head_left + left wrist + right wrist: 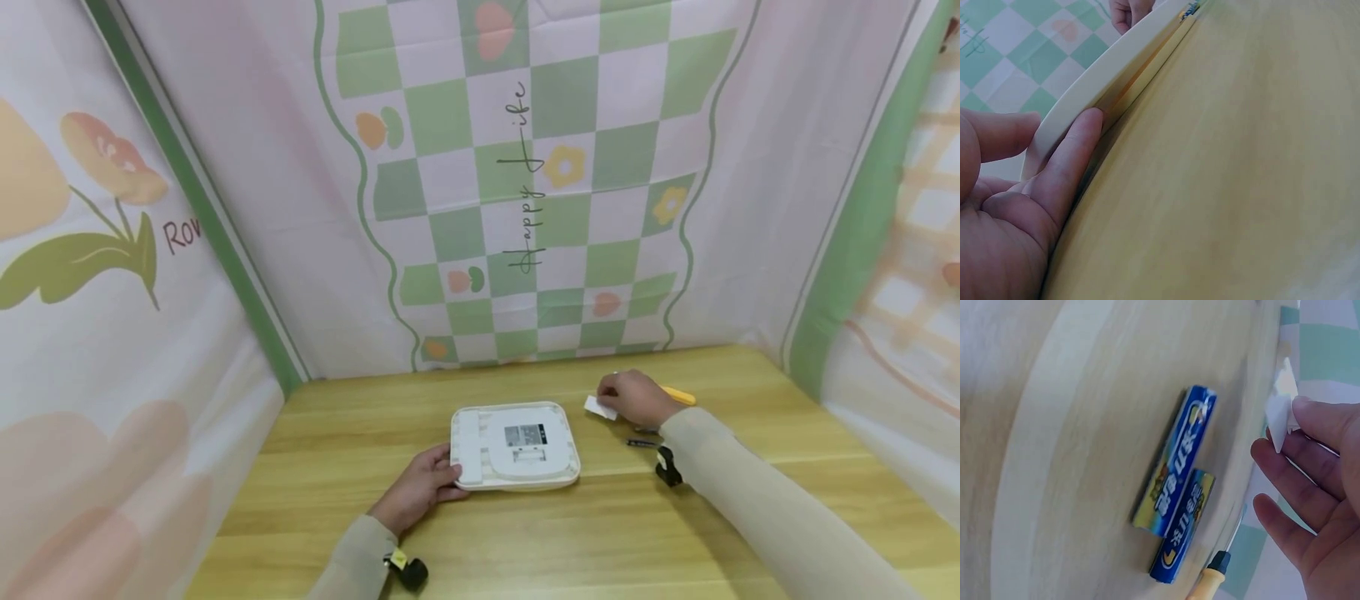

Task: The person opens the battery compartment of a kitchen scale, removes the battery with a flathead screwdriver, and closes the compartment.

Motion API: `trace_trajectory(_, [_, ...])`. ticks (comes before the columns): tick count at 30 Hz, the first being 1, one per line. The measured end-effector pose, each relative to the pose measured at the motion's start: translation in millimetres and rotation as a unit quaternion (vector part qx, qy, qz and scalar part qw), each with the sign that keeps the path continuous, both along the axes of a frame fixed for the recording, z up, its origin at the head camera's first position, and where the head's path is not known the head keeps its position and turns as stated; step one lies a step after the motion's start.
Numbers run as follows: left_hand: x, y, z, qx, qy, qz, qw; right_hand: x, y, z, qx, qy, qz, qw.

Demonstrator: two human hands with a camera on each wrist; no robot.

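A flat white device (480, 421) with rounded corners, perhaps a scale, shows its underside, with a printed label and an uncovered battery compartment (529, 456). My left hand (422, 486) grips its near left corner, thumb on top; in the left wrist view, a finger of the hand (1019, 206) reaches beneath the white rim (1085, 78). To the right of the device, my right hand (637, 398) pinches a small white plastic cover (600, 408). In the right wrist view the cover (1281, 406) is between the thumb and fingers of the hand (1316, 469).
Two blue batteries (1172, 462) lie side by side on the wooden table (337, 433), near my right wrist. Next to them is a screwdriver with a yellow handle (678, 395). Printed cloth walls (525, 208) stand at the back and both sides.
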State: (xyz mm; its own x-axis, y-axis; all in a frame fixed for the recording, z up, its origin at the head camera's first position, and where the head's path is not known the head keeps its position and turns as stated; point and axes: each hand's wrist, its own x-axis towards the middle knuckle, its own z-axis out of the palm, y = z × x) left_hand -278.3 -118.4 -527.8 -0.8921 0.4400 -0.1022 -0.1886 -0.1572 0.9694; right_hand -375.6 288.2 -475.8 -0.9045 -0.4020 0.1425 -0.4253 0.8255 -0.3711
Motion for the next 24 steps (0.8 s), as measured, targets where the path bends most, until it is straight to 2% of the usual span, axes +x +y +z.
trace_trajectory(11, [0.9, 1, 1.6, -0.007, -0.001, 0.0, 1.0, 8.5, -5, 3.4, -0.036, -0.024, 0.01, 0.999])
trace_trajectory(24, [0.3, 1, 1.4, -0.002, -0.004, 0.001, 1.0, 20.5, -13, 3.3, -0.064, 0.0, 0.025, 0.998])
